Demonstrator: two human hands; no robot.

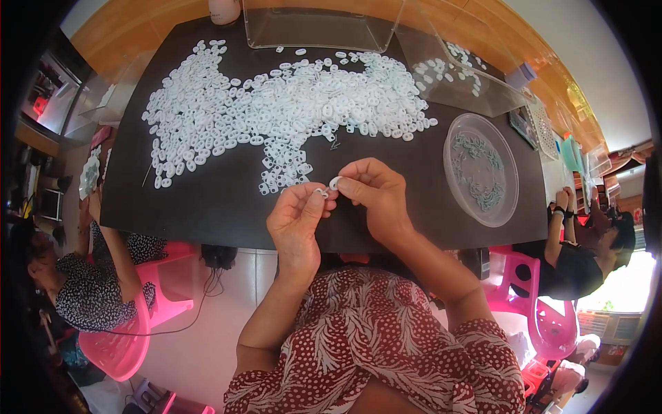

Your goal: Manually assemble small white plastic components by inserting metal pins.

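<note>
My left hand and my right hand meet above the near part of the dark table. Between my right thumb and fingers is a small white oval plastic piece. My left fingertips pinch a small white plastic piece, partly hidden by the thumb. The two pieces are close together; I cannot tell whether they touch. Just beyond my hands lies a small group of squarish white pieces with holes. It runs into a wide heap of white oval plastic pieces. A few thin grey pins lie beside it.
On the right, a round clear tub holds many small grey-green pins. Clear plastic bins stand at the back, one with white pieces inside. Other people sit on both sides, near pink plastic chairs.
</note>
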